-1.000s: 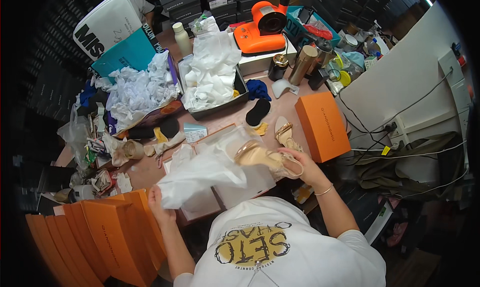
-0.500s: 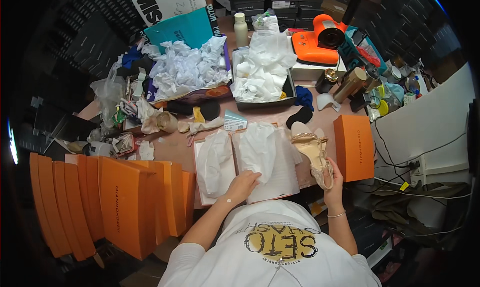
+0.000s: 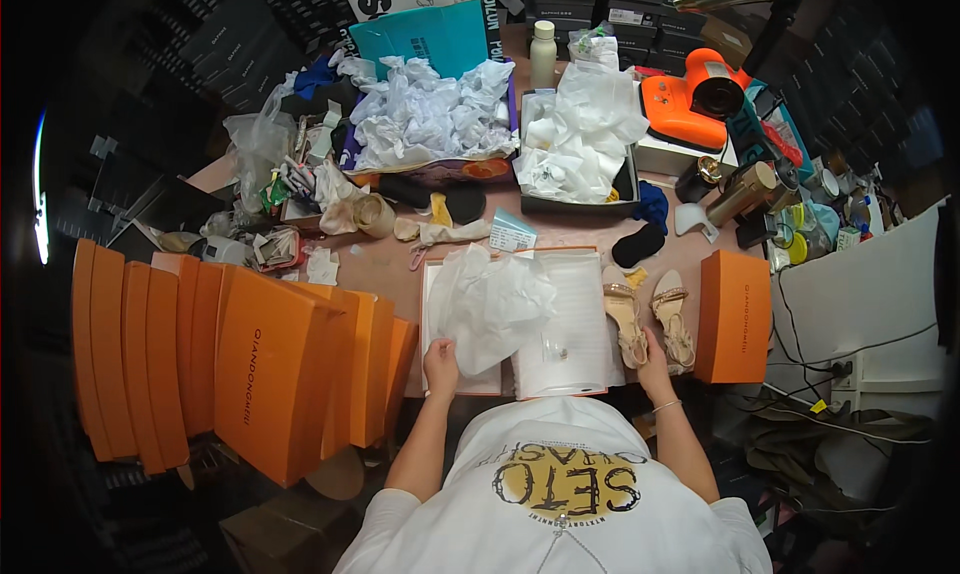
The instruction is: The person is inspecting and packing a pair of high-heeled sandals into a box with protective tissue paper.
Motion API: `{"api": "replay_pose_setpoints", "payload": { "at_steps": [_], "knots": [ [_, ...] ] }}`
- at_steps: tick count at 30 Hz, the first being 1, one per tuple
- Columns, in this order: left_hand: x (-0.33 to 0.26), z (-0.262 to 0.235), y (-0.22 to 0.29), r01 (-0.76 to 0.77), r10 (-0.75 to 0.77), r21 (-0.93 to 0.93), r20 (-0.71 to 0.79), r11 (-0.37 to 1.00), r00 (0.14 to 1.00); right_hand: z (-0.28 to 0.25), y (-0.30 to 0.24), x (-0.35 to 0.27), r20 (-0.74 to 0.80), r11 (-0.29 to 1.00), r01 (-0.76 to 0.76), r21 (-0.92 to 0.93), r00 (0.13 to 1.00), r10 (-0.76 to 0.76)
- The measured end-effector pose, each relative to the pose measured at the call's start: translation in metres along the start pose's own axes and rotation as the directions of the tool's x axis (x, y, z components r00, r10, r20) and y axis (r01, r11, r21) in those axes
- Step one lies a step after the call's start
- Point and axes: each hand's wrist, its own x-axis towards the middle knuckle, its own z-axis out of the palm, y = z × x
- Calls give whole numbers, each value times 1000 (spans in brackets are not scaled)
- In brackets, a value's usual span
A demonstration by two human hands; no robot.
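My left hand [image 3: 441, 366] is closed on the lower left edge of a crumpled sheet of white tissue paper [image 3: 492, 309]. The sheet covers the left half of an opened shoebox [image 3: 606, 274]. A white lining and a small clear packet [image 3: 556, 352] show in the box's right half. To the right of it, two beige strappy sandals lie side by side, a left one [image 3: 626, 319] and a right one [image 3: 673, 319]. My right hand [image 3: 655, 367] is between their heels, its fingers closed at the back of the left sandal; the fingertips are partly hidden.
Orange shoeboxes [image 3: 270, 374] stand in a row at the left, and another orange box [image 3: 735, 319] at the right. Behind are two bins of crumpled paper [image 3: 435, 114] [image 3: 580, 139], a cream bottle [image 3: 543, 54], an orange device [image 3: 690, 104] and a black pad [image 3: 638, 244].
My left hand has moved left with the tissue paper, uncovering the box's right half. My right hand has lowered the sandal, and two sandals now lie apart. The whole view has shifted.
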Motion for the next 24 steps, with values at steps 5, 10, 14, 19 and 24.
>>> {"api": "replay_pose_setpoints", "payload": {
  "at_steps": [5,10,14,19,24],
  "knots": [
    [6,-18,137,-304,307,-90,22,949,952,-81,-120,-23,53,899,175,-401,984,-168],
    [-51,16,259,-652,552,-138,676,745,488,3,-181,-43,425,767,-125,629,882,-205],
    [-73,24,245,116,142,-175,959,978,244,35,-152,-68,613,431,-515,741,781,-120],
    [-65,17,243,-21,23,-22,998,1000,61,76,-142,-85,480,101,-477,873,877,-1],
    [-33,25,243,-148,240,-189,778,971,581,94,-114,-102,209,303,-239,923,969,128]
  ]
}}
